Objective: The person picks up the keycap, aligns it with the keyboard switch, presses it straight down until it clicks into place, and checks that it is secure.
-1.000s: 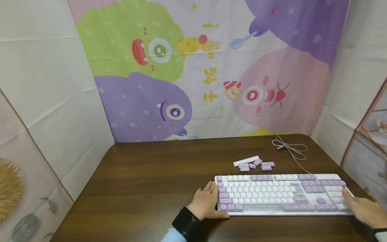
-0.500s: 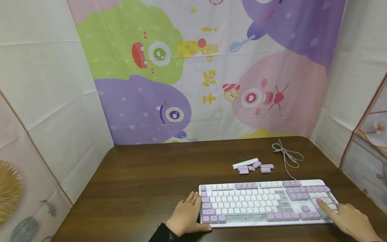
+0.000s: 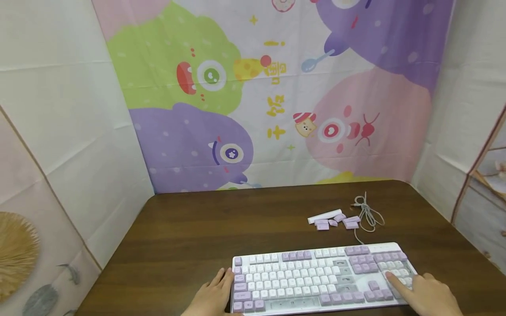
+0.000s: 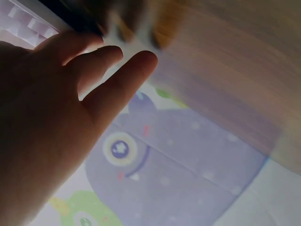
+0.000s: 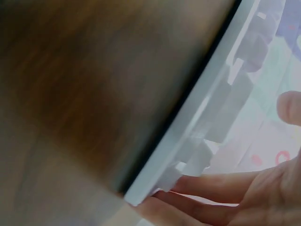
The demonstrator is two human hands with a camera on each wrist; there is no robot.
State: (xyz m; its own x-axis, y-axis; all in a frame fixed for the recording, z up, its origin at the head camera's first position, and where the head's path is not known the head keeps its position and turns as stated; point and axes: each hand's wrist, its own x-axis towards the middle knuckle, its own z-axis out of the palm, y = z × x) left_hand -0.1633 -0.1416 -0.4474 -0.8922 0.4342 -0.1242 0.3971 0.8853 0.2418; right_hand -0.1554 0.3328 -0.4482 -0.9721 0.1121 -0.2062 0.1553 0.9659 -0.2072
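A white and lilac keyboard (image 3: 292, 281) lies on the table near its front edge. Bare grey slots (image 3: 290, 303) show where its spacebar sits and in a column right of the letters. My left hand (image 3: 211, 294) rests against the keyboard's left end, fingers extended along the side; the left wrist view shows these fingers (image 4: 124, 84) straight. At the other end, my right hand (image 3: 428, 296) touches the right edge, its thumb reaching over the number pad. In the right wrist view the fingers (image 5: 216, 188) meet the keyboard's corner while the thumb (image 5: 289, 106) stands apart from the keys.
Behind the keyboard lie a loose white spacebar (image 3: 325, 216) and several lilac keycaps (image 3: 322, 224). A bundled grey cable (image 3: 367, 215) runs to the keyboard's back. Cloth with cartoon figures (image 3: 276, 162) hangs behind the brown table (image 3: 189, 237), with pale curtains at both sides.
Both hands and the keyboard have moved left and towards the person. The cable has been pulled along to the left. The loose keycaps have stayed about where they were.
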